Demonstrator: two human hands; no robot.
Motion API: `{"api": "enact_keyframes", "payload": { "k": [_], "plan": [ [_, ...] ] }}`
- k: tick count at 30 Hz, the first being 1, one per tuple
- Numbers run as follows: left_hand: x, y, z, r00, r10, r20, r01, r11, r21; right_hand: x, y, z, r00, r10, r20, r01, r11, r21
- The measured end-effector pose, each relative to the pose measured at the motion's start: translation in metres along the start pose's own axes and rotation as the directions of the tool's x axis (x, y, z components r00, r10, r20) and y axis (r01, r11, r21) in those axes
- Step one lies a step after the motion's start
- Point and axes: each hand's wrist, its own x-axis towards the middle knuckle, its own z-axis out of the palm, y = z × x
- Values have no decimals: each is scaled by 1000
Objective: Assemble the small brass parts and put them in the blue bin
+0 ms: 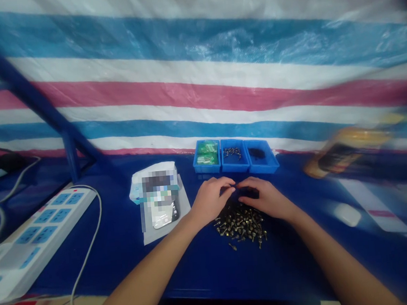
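Note:
My left hand (213, 198) is closed in a pinch, thumb and index finger nearly meeting at a tiny dark piece too small to name. Facing it, my right hand (266, 197) has curled fingers, their tips at the same spot, with its thumb slightly lower. Just below both hands lies a heap of small brass-and-dark metal screw-like parts (242, 224) on the blue table (212, 269). Behind the hands stand three blue trays in a row: one tray (207, 170) with green-and-white packets, one tray (235, 167) with small metal parts, one tray (264, 168) with small black pieces.
To the left, a phone (162, 217) lies on white paper beside a white-and-blue pack (136, 188). A white power strip (37, 236) with a cable is farther left. At right are a blurred yellow-brown bottle (347, 150) and a white rounded object (348, 214). A striped sheet (198, 87) hangs behind.

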Motion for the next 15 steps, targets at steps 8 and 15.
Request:
{"api": "enact_keyframes", "payload": {
  "k": [8,15],
  "plan": [
    [0,4,-3,1000,16,25,-16,999,-30,0,-10,0,999,36,-10,-33,976,214],
    [-1,4,-3,999,35,30,-33,998,-50,1,-11,3,997,60,-39,-46,954,295]
  ]
}}
